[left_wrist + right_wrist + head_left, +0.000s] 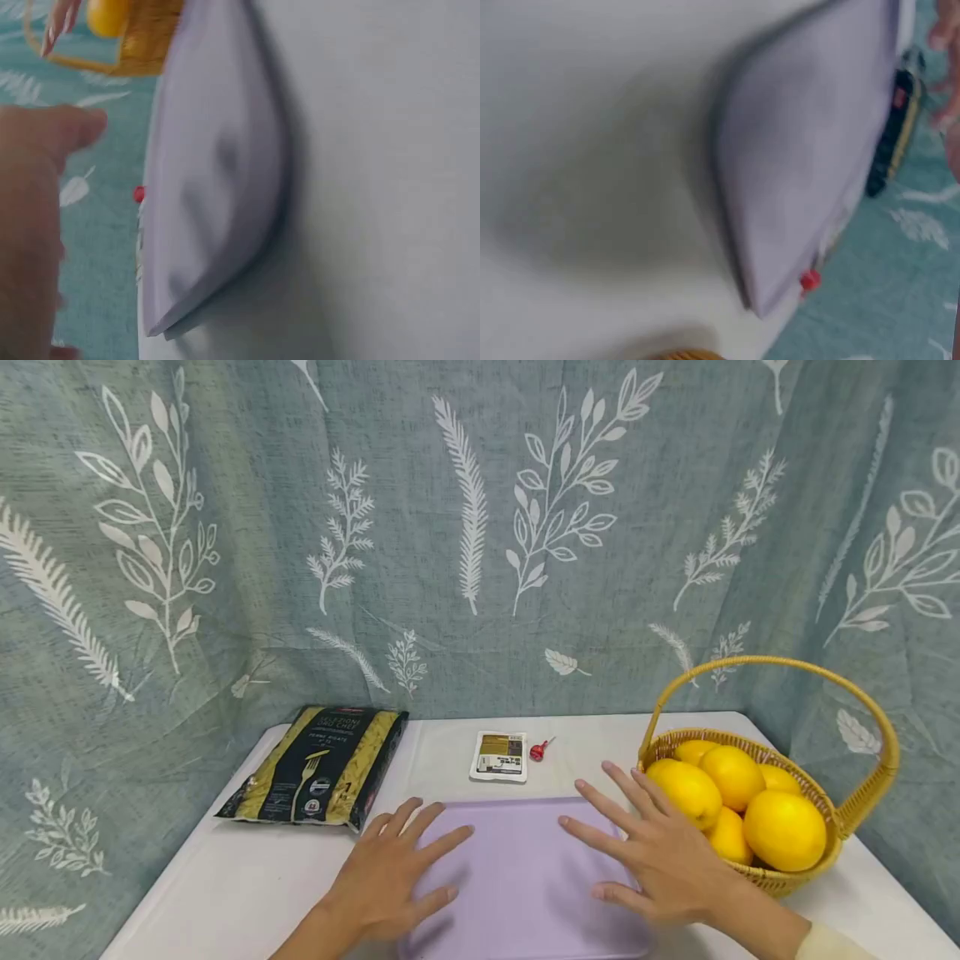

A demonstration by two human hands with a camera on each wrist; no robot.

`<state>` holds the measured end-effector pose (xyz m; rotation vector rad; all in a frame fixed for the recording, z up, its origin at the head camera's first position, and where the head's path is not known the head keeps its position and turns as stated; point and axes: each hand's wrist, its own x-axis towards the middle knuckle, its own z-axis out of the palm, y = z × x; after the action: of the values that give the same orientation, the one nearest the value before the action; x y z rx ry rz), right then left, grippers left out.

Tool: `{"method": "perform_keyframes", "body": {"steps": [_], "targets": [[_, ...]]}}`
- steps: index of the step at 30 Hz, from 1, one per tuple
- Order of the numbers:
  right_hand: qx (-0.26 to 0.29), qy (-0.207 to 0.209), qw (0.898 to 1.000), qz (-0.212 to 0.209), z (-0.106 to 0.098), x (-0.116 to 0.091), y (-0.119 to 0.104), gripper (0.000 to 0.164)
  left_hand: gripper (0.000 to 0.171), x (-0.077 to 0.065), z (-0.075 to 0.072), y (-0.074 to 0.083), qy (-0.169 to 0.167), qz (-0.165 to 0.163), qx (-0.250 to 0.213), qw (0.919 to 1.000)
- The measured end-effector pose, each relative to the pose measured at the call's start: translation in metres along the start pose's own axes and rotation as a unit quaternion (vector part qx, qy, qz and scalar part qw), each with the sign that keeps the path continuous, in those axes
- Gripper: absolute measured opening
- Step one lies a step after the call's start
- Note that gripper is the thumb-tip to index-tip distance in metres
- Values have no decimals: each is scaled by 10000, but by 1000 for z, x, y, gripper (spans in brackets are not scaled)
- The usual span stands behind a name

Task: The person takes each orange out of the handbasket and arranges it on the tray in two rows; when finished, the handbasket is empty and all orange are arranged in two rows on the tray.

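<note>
A lilac tray (517, 877) lies on the white table, and both hands hover over its two sides with nothing in them. The left hand (390, 872) has its fingers spread above the tray's left edge. Over the right side, the right hand (667, 852) also spreads its fingers, close to a wicker basket (780, 885) full of lemons (783, 829). In the left wrist view the thumb (79, 127) shows apart from the tray surface. Finger shadows fall on the tray in that view.
A dark bag of penne pasta (322, 768) lies at the back left. Behind the tray are a small white packet (499, 757) and a red lollipop (537, 752). The basket's tall handle (888, 752) arches up at right. A leaf-patterned curtain (450, 527) hangs behind the table.
</note>
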<state>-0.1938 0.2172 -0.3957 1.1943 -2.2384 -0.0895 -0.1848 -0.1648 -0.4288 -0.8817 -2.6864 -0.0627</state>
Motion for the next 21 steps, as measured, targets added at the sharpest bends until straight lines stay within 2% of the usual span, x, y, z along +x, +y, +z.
{"method": "perform_keyframes", "body": {"steps": [3,5,7,11,13,15,19,21], "targets": [[-104,-94,9990,422,-10,3,11,72,62,6,2,-3,-117,-712,-568,9958],[-121,-146,9969,767,-16,4,20,74,62,7,4,-5,-142,-1189,-1027,9875],[-146,-220,9934,1115,-20,3,28,77,64,8,7,-7,-159,-1645,-1551,9740],[-104,-299,9845,1728,-25,1,42,79,66,6,12,-11,-102,-2366,-2490,9391],[-75,-315,9802,1956,-27,-1,47,79,65,5,14,-13,-80,-2615,-2761,9248],[-16,-370,9751,2188,-27,-4,50,78,65,5,17,-15,-76,-2818,-2897,9147],[227,-676,9597,2720,-29,-8,52,79,60,5,20,-17,-14,-3061,-3091,9004],[462,-912,9474,3032,-30,-9,52,80,57,4,23,-18,63,-3101,-3142,8973]]}}
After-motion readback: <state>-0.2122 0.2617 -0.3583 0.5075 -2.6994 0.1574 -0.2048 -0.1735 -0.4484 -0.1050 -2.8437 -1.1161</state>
